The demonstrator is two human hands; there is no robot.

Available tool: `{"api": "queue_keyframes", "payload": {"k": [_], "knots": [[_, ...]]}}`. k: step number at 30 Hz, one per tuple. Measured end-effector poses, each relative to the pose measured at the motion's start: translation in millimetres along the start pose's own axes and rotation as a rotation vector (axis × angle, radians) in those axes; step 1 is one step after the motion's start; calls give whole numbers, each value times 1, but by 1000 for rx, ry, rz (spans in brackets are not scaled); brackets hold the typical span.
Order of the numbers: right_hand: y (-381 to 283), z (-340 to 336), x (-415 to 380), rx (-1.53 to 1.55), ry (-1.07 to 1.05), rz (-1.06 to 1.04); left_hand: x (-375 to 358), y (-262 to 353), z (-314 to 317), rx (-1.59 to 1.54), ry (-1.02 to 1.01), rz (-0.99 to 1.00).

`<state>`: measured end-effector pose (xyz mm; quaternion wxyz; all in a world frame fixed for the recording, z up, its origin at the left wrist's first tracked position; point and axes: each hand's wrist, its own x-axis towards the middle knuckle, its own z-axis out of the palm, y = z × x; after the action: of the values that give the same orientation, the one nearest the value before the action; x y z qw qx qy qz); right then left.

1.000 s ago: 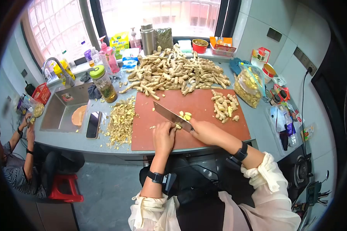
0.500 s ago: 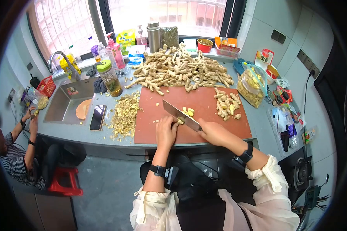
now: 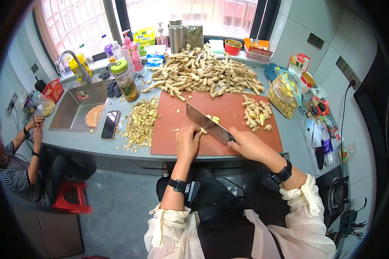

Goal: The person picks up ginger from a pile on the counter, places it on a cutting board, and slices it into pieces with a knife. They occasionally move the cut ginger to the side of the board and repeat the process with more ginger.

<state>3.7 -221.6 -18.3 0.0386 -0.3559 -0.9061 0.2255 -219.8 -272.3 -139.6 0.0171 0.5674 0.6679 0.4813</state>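
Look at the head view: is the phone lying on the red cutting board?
No, the phone lies on the grey counter beside the sink, left of the cutting board.

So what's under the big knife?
Under the knife lies a piece of ginger on the red cutting board, pinned by the left hand. Yellow slices sit behind the blade. The hand and blade cover most of the piece.

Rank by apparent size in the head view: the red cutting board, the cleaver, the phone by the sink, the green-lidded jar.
1. Cutting board, clearly largest.
2. Cleaver, held in the right hand.
3. Phone and green-lidded jar look alike; not ranked.
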Motion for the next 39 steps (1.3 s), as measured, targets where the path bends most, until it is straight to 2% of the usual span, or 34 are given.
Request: {"api": "queue_keyframes", "payload": {"k": [12,14,21,26,39], "knots": [[6,2,15,-57,-101,20,2,-2,0,0,-15,5],[10,7,21,-44,-77,-34,2,-2,1,-8,-15,0],[-10,21,58,-73,-56,14,2,-1,1,12,-9,5],[-5,35,78,-65,45,-53,1,-2,1,36,-4,7],[7,7,-14,-30,-128,87,1,1,0,3,-2,5]]}}
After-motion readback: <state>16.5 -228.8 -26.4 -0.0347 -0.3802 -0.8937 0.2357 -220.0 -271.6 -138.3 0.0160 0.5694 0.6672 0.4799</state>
